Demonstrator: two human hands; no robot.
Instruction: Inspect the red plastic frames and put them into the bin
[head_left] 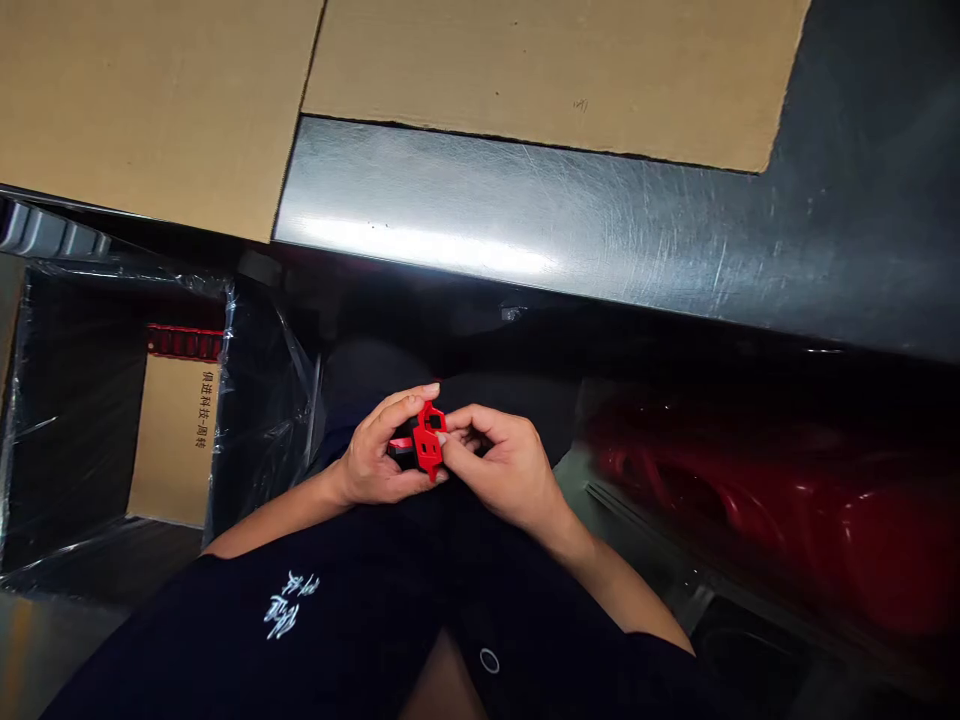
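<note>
Both my hands meet over my lap, below the edge of a metal table (525, 220). Between them is a small red plastic part (428, 440) with square holes, joined to a dark piece that is mostly hidden. My left hand (379, 455) cups it from the left, thumb and fingers curled round it. My right hand (499, 465) pinches its right side with fingertips pressed together.
Cardboard sheets (150, 100) cover the far part of the table. At the left stands a bin lined with black plastic film (75, 400), showing a cardboard box inside. At the right, in shadow, lies a heap of red plastic parts (787, 500).
</note>
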